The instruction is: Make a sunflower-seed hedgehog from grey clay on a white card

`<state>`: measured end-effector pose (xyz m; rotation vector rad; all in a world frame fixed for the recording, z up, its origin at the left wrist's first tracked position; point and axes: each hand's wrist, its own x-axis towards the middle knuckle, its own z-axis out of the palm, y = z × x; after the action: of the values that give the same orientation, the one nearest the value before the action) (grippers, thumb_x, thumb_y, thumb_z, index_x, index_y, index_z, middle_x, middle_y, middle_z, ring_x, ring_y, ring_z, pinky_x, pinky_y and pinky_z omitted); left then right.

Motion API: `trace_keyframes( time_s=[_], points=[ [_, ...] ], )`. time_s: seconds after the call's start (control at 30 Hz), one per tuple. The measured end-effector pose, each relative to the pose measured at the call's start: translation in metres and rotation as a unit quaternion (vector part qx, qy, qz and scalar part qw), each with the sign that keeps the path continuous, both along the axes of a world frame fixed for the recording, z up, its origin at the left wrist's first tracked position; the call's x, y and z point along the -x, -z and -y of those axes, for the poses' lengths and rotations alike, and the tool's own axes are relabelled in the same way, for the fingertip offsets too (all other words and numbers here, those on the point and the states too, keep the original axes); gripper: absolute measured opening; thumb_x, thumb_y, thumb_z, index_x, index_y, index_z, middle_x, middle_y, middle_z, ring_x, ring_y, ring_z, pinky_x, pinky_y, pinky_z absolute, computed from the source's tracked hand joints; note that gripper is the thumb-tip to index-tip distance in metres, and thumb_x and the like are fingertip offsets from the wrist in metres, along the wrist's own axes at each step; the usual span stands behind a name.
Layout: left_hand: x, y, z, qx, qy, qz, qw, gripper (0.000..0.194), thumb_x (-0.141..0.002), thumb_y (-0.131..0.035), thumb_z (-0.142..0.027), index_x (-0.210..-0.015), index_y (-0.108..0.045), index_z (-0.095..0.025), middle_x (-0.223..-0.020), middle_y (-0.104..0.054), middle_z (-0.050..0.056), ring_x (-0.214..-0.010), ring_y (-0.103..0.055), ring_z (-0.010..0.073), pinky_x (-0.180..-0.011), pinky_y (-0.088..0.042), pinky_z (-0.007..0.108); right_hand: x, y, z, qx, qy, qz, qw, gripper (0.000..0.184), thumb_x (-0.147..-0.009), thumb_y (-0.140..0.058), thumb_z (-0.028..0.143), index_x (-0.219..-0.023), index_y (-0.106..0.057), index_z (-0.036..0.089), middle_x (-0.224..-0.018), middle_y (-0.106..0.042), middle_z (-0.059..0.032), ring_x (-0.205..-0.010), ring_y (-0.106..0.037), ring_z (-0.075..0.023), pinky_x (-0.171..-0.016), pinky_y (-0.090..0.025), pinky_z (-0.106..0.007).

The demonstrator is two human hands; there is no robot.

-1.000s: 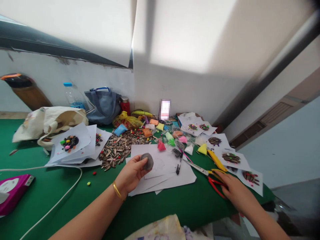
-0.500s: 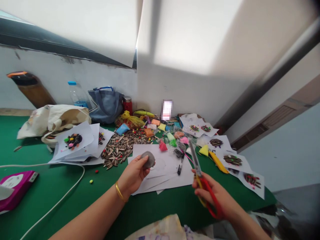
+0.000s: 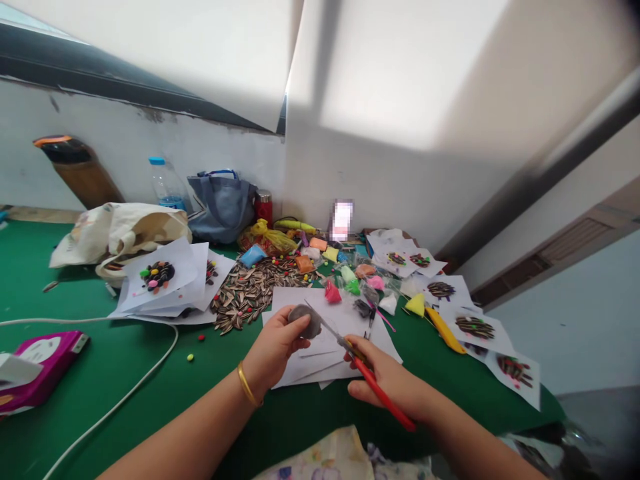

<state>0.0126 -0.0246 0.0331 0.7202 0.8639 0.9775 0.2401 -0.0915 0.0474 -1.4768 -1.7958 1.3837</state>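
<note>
Between the thumb and fingers of my left hand point(image 3: 281, 340) is a flat, rounded grey piece point(image 3: 307, 321), which looks like modelling clay. My right hand point(image 3: 383, 370) grips a pair of scissors point(image 3: 373, 380) with red and yellow handles. The blades point up and left, with their tips at the right edge of the grey piece; whether they touch it I cannot tell. Below both hands lie several white paper sheets point(image 3: 320, 363), the top one partly hidden by the left hand.
Striped sunflower seeds point(image 3: 250, 290) are heaped left of the paper. Bagged coloured clay, such as a red lump point(image 3: 331, 292), lies behind it. A yellow cutter point(image 3: 445, 330) and seed-decorated sheets point(image 3: 475, 327) are at right. A white cable point(image 3: 125, 393) crosses the green table point(image 3: 210, 413) at left.
My right hand has swung the scissors left and down, bringing the blades to the grey piece. The left hand still holds that piece. The view has shifted slightly.
</note>
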Motion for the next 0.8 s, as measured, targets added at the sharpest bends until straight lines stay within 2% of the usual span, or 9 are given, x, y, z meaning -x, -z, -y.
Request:
trace_keyframes(
  time_s=[0.23, 0.37, 0.47, 0.6, 0.8],
  points=[
    [0.0, 0.001, 0.001, -0.023, 0.003, -0.022, 0.999, 0.036, -0.068, -0.079, -0.037, -0.091, -0.062, -0.016, -0.086, -0.066, 0.003, -0.075, -0.061, 0.0136, -0.059, -0.046, 0.021, 0.001, -0.005, -0.002, -0.004, -0.019, -0.004, 1.0, 0.062, -0.076, -0.07, 0.04, -0.132, -0.049, 0.023, -0.106, -0.058, -0.0045, -0.081, -0.054, -0.0175, -0.072, -0.047, -0.029],
    [-0.001, 0.0, 0.001, -0.02, 0.007, -0.018, 1.0, 0.037, -0.067, -0.08, -0.038, -0.091, -0.062, -0.017, -0.086, -0.066, 0.003, -0.076, -0.062, 0.0142, -0.06, -0.046, 0.022, -0.001, 0.001, -0.004, -0.026, -0.027, 0.002, 0.999, 0.062, -0.077, -0.069, 0.051, -0.129, -0.051, 0.021, -0.097, -0.058, -0.0036, -0.078, -0.052, -0.0172, -0.069, -0.045, -0.028],
    [-0.001, 0.0, 0.001, -0.018, 0.009, -0.024, 1.0, 0.038, -0.067, -0.08, -0.039, -0.092, -0.062, -0.017, -0.086, -0.067, 0.003, -0.077, -0.062, 0.0143, -0.06, -0.046, 0.022, -0.002, 0.004, -0.006, -0.015, -0.034, -0.012, 0.999, 0.059, -0.078, -0.067, 0.054, -0.124, -0.054, 0.021, -0.086, -0.056, -0.001, -0.071, -0.049, -0.0149, -0.064, -0.042, -0.026],
    [0.0, 0.001, 0.0, -0.023, 0.014, -0.031, 0.999, 0.038, -0.066, -0.081, -0.039, -0.089, -0.062, -0.016, -0.085, -0.066, 0.003, -0.075, -0.061, 0.0139, -0.059, -0.046, 0.022, -0.002, 0.002, -0.006, -0.004, -0.02, -0.016, 1.0, 0.053, -0.079, -0.067, 0.053, -0.12, -0.057, 0.022, -0.073, -0.049, 0.0032, -0.063, -0.042, -0.0125, -0.06, -0.037, -0.024],
    [0.002, 0.003, -0.003, -0.03, 0.026, -0.044, 0.998, 0.036, -0.069, -0.078, -0.038, -0.091, -0.062, -0.015, -0.085, -0.065, 0.004, -0.074, -0.06, 0.0136, -0.059, -0.046, 0.022, -0.003, 0.008, -0.009, -0.029, -0.001, 0.019, 0.999, 0.047, -0.076, -0.07, 0.051, -0.113, -0.062, 0.023, -0.067, -0.043, 0.0045, -0.061, -0.038, -0.0126, -0.058, -0.034, -0.024]
  ],
)
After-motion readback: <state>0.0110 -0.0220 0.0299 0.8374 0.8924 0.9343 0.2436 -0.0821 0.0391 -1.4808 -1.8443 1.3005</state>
